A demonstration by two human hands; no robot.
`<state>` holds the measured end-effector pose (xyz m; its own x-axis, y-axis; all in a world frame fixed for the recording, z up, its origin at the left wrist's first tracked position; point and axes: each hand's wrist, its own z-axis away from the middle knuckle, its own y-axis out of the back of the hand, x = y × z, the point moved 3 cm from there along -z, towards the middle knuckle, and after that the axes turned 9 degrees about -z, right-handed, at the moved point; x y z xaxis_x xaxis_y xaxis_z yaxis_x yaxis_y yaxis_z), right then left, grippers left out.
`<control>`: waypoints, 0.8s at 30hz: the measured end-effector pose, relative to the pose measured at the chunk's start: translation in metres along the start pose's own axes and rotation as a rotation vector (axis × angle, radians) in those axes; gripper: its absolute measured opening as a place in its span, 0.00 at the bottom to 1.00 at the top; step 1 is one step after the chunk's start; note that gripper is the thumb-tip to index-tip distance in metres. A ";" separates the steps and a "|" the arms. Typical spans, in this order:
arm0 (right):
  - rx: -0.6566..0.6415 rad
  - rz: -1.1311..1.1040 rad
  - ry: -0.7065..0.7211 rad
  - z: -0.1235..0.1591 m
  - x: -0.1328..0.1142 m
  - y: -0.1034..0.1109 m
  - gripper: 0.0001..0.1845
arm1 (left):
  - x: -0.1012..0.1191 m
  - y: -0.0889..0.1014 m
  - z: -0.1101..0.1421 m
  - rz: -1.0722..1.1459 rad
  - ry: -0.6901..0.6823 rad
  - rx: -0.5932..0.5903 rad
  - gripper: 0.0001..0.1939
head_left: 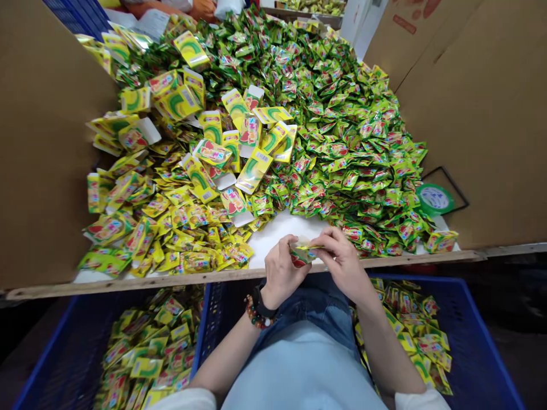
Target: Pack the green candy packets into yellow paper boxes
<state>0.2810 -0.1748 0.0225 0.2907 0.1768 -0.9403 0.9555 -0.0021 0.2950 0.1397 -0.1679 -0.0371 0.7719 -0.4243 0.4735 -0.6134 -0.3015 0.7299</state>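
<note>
My left hand (280, 272) and my right hand (341, 259) meet at the near edge of the white table (277, 230), both closed round one small yellow-green packet (301, 252). The left hand cups it from below; the right pinches its right end. A huge heap of green sachets (342, 114) covers the table behind my hands. Flat yellow cartons (252, 169) lie scattered over the middle and left of the heap. A bead bracelet and a dark watch sit on my left wrist.
Cardboard walls stand at the left (43, 142) and at the right (491, 114). A blue crate (478, 347) with packets sits below the table on my right, another blue crate (47, 364) on my left. A green-lidded round tub (435, 199) lies at the heap's right edge.
</note>
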 end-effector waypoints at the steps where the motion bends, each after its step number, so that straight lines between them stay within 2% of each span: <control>1: -0.048 0.093 -0.008 0.000 -0.003 -0.002 0.10 | 0.002 0.000 0.000 -0.001 -0.030 0.011 0.22; 2: -0.070 0.184 -0.009 0.001 -0.005 -0.005 0.10 | 0.004 -0.001 0.000 0.005 -0.054 0.021 0.21; 4: -0.022 0.354 0.025 0.003 -0.009 -0.013 0.11 | 0.006 -0.002 0.002 0.041 -0.055 0.048 0.20; 7: 0.118 0.496 0.183 0.009 -0.013 -0.028 0.13 | 0.001 -0.004 0.009 0.135 0.035 0.106 0.24; 9: 0.160 0.528 0.298 0.013 -0.013 -0.036 0.15 | -0.004 -0.006 0.015 0.182 0.070 0.152 0.27; 13: 0.136 0.608 0.392 0.017 -0.011 -0.045 0.20 | -0.012 -0.012 0.024 0.231 0.090 0.208 0.31; 17: 0.062 0.706 0.478 0.017 -0.010 -0.053 0.19 | -0.015 -0.013 0.024 0.207 0.115 0.207 0.31; 19: 0.110 0.726 0.490 0.018 -0.006 -0.054 0.17 | -0.015 -0.012 0.023 0.174 0.082 0.191 0.29; 21: 0.219 0.719 0.461 0.019 0.000 -0.053 0.17 | -0.014 -0.011 0.023 0.162 0.043 0.168 0.28; 24: 0.314 0.629 0.391 0.022 0.011 -0.052 0.15 | -0.015 -0.011 0.025 0.183 0.063 0.133 0.26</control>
<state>0.2352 -0.1940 -0.0066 0.7964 0.3819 -0.4690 0.6046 -0.4823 0.6339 0.1306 -0.1796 -0.0647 0.6521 -0.4297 0.6246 -0.7575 -0.3362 0.5596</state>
